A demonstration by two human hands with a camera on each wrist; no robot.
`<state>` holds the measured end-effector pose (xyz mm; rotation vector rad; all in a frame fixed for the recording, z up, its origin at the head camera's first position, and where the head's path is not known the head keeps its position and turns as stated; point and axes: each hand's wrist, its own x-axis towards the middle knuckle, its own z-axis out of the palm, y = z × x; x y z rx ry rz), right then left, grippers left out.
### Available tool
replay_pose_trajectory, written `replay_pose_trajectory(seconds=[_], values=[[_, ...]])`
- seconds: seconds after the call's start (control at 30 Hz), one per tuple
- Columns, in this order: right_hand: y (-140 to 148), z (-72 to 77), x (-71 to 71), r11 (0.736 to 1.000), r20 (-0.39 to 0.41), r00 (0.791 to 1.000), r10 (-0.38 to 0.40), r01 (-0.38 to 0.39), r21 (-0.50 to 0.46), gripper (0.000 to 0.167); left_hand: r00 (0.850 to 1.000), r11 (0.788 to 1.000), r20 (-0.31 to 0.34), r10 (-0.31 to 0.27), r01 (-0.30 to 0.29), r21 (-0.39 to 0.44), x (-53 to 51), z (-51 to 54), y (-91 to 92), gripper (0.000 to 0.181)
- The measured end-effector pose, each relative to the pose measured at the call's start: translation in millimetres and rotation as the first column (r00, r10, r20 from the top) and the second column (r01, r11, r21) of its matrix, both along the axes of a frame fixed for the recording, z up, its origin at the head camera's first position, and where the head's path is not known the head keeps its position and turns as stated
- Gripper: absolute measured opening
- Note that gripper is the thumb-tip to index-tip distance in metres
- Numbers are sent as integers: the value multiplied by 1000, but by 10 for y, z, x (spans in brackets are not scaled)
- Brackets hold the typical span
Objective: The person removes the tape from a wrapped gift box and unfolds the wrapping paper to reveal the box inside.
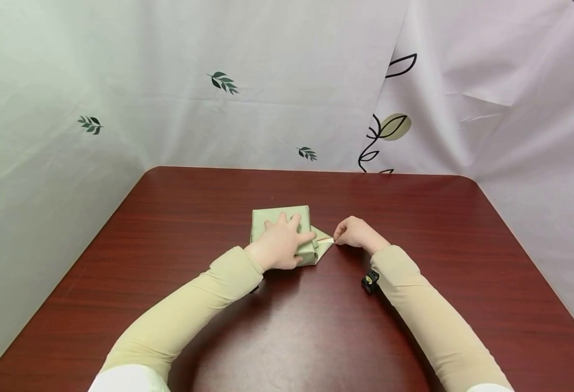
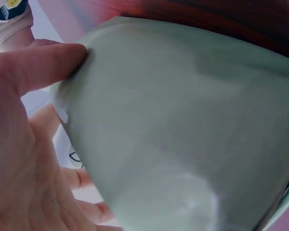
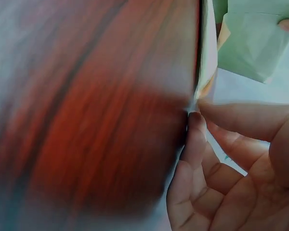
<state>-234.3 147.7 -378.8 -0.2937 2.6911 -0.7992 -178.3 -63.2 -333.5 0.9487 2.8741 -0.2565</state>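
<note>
A box wrapped in pale green paper [image 1: 280, 212] lies on the table. My left hand [image 1: 278, 243] rests on its top with the fingers spread. In the left wrist view, the left thumb [image 2: 48, 62] touches the paper-covered box [image 2: 173, 120] near an edge. A pointed flap of wrapping paper [image 1: 322, 251] sticks out from the box's right side, with a narrow whitish strip [image 1: 327, 240] along it. My right hand [image 1: 360, 234] pinches the flap's tip between thumb and fingertips. The right wrist view shows the paper [image 3: 209, 48] running into that pinch; what the strip is, I cannot tell.
The dark red-brown wooden table [image 1: 287, 337] has rounded far corners. White cloth with leaf prints [image 1: 267, 120] hangs behind it and along both sides. A small black device [image 1: 370, 281] is worn at the right wrist.
</note>
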Motion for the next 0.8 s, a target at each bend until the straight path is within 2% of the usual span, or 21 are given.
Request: replay_pose_trajectory(seconds=[0.13, 0.3, 0.4, 0.5, 0.57, 0.67, 0.8], values=[[49, 15, 1, 999, -6, 1000, -4, 4, 32, 13, 1000, 1000, 6, 4, -4, -9, 3, 7, 11, 59], [126, 53, 7, 1000, -20, 1000, -5, 6, 2, 14, 1000, 1000, 12, 8, -7, -6, 7, 9, 16, 58], [139, 81, 24, 999, -50, 999, -6, 4, -45, 16, 1000, 1000, 12, 6, -6, 1, 13, 11, 10, 58], [105, 85, 49, 985, -28, 999, -26, 21, -174, 20, 1000, 1000, 13, 5, -5, 5, 16, 11, 7, 58], [50, 81, 72, 954, 28, 999, -24, 31, -298, 24, 1000, 1000, 14, 7, -7, 5, 15, 8, 6, 58], [-51, 59, 100, 869, 157, 988, -4, 81, -487, 30, 1000, 1000, 14, 9, -9, 5, 14, 3, 4, 59], [-145, 46, 142, 773, 254, 966, 37, 133, -620, 37, 1000, 1000, 13, 8, -8, 20, 26, 12, 4, 60]])
